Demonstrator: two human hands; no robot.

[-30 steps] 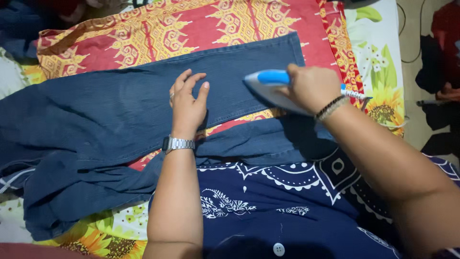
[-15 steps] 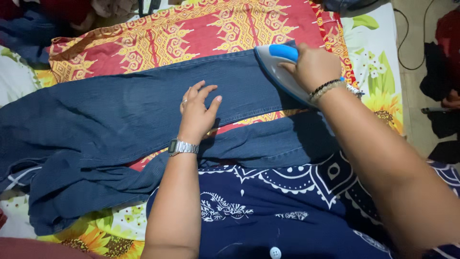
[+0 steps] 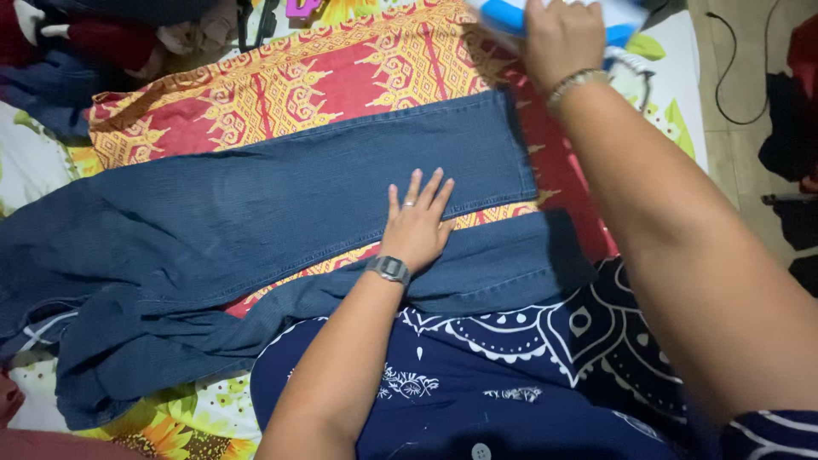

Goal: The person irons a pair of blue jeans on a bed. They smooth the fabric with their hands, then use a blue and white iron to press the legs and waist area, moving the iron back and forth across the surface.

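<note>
A pair of dark blue jeans [image 3: 256, 204] lies spread across a red and yellow patterned cloth [image 3: 341, 77]. My left hand [image 3: 417, 223], with a ring and a metal watch, rests flat with fingers apart on the lower edge of the upper trouser leg. At the top edge of the view, past the leg's hem, my right hand [image 3: 562, 34] grips a white and blue clothes iron [image 3: 511, 15], lifted off the jeans; a bracelet is on that wrist. The iron is partly cut off by the frame.
A sunflower-print sheet [image 3: 673, 111] lies under the patterned cloth. A navy garment with white patterns [image 3: 511, 366] covers my lap. Clothes are piled at the top left [image 3: 102, 34]. A black cable [image 3: 733, 77] and dark items lie on the floor at right.
My right hand has carried the iron off the trouser leg, up and away to the top of the view. My left hand has slid right along the leg and flattened out.
</note>
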